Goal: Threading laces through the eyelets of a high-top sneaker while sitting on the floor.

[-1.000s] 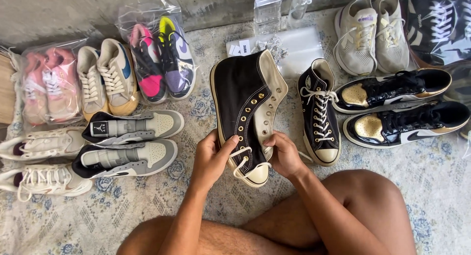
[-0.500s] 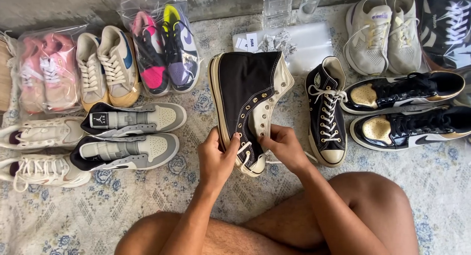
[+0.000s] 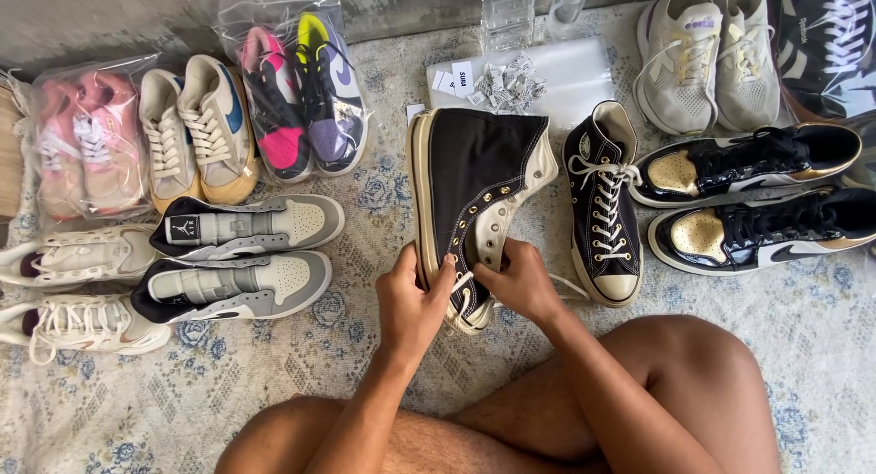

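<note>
A black high-top canvas shoe (image 3: 474,177) with a cream lining and gold eyelets lies tilted on its side in front of me, toe toward me. My left hand (image 3: 411,301) grips the toe end and sole edge. My right hand (image 3: 522,281) pinches the white lace at the lowest eyelets on the shoe's right side. Its laced black partner shoe (image 3: 600,205) stands on the rug just to the right, untouched.
Grey and white high-tops (image 3: 242,255) and white sneakers (image 3: 73,291) lie at left, bagged pink (image 3: 87,136) and multicoloured pairs (image 3: 297,95) behind. Black and gold sneakers (image 3: 748,196) and pale runners (image 3: 698,50) sit right. A plastic bag with small tags (image 3: 538,72) lies behind. My bare knees are below.
The shoe has rolled further onto its side and shifted slightly right and nearer the rug. Both hands moved lower on the toe end; my right fingers closed in on the lace.
</note>
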